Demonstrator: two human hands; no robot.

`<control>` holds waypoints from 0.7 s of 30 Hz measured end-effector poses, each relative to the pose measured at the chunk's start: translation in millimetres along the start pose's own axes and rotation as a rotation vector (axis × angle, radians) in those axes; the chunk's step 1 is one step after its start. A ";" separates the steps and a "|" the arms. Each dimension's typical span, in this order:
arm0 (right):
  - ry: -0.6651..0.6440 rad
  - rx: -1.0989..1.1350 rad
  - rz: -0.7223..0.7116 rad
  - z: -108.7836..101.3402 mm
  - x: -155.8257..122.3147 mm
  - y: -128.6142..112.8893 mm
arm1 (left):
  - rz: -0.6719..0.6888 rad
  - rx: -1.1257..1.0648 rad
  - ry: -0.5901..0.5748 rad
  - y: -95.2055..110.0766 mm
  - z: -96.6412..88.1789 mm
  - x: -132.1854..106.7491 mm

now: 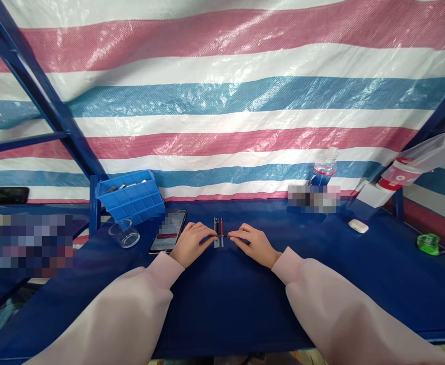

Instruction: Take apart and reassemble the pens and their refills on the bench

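Observation:
In the head view, my left hand and my right hand face each other over the blue table. Both pinch the ends of a thin pen refill, held level between the fingertips; its ends are hidden by the fingers. Behind and below it, several slim pen refills lie side by side, pointing away from me. Among them are a dark refill and a red refill, with pale tubes toward me. Just left of my left hand lies a phone with its screen lit.
A clear plastic cup and a blue bin with small items stand at left. At right are a bottle, a white earbud case, a green wrapper and a white box. A striped sheet hangs behind.

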State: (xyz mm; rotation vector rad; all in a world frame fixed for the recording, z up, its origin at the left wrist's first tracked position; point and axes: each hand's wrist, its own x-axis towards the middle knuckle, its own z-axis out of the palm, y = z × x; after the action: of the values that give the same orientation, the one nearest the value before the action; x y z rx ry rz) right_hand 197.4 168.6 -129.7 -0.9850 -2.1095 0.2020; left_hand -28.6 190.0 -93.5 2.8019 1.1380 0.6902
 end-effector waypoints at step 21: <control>0.005 0.191 0.110 -0.1 3.4 -6.7 | -0.298 -0.422 0.082 13.2 4.7 7.1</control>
State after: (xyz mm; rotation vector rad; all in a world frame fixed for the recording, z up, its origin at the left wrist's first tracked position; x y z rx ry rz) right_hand 192.2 166.4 -124.8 -0.9858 -1.9915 0.4471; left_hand -13.5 185.7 -92.4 2.2207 1.2188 0.8960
